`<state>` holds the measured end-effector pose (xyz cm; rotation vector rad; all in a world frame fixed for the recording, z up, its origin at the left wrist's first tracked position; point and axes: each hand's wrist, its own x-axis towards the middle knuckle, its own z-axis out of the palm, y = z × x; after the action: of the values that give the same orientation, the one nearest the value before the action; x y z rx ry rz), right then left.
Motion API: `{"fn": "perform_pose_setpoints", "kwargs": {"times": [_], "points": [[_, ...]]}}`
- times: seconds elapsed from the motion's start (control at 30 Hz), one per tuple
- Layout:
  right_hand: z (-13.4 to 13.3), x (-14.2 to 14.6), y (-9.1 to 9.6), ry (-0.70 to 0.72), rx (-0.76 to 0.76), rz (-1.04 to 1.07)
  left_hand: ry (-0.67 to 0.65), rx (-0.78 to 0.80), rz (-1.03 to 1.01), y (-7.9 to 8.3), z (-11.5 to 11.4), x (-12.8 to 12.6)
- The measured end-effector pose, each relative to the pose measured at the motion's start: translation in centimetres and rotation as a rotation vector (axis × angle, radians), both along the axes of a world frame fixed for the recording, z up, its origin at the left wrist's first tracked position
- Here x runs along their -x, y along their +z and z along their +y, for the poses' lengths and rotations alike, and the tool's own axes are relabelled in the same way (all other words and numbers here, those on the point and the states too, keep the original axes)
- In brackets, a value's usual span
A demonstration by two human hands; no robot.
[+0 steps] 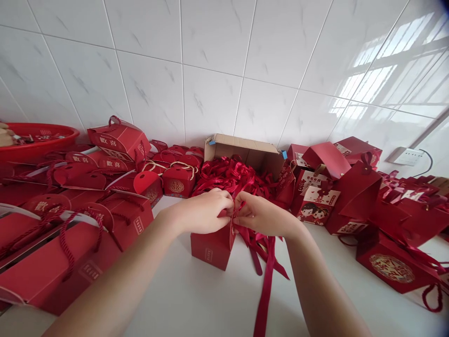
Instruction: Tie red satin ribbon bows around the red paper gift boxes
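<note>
The left hand [215, 210] and right hand [261, 214], nearly closed, pinch a red box [209, 247] at its top. Ribbons [235, 174] heap beyond them.

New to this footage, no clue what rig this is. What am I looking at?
No machine here: these are a person's bare left hand and right hand. The single picture comes from a camera on their head, looking forward and down.

Their fingers meet at the top of a small red box on a white table; exactly what they pinch is hidden. Behind it, a heap of red ribbon lies at an open cardboard box. More red gift boxes crowd both sides.
</note>
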<state>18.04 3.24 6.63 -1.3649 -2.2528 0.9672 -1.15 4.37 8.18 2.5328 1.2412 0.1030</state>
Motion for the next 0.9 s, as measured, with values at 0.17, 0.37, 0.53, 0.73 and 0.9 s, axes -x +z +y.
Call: {"fn": "perform_pose_setpoints", "kwargs": {"times": [0.17,0.37,0.53,0.73,0.9], "points": [[0.1,-0.4,0.1,-0.012,-0.057,0.048,-0.028,-0.077,-0.077,0.6,-0.4,0.3],[0.6,0.0,0.0,0.030,-0.180,0.128,0.006,-0.074,-0.088,1.0,-0.8,0.4],[0.7,-0.4,0.1,0.135,-0.064,0.102,0.082,-0.101,-0.053,0.7,-0.3,0.8],[0.2,-0.5,0.8,0.110,-0.054,0.128,0.095,-0.259,-0.190,1.6,-0.2,0.9],[0.3,-0.2,1.1,0.138,-0.127,0.437,0.072,-0.264,-0.336,2.9,-0.6,1.0]]}}
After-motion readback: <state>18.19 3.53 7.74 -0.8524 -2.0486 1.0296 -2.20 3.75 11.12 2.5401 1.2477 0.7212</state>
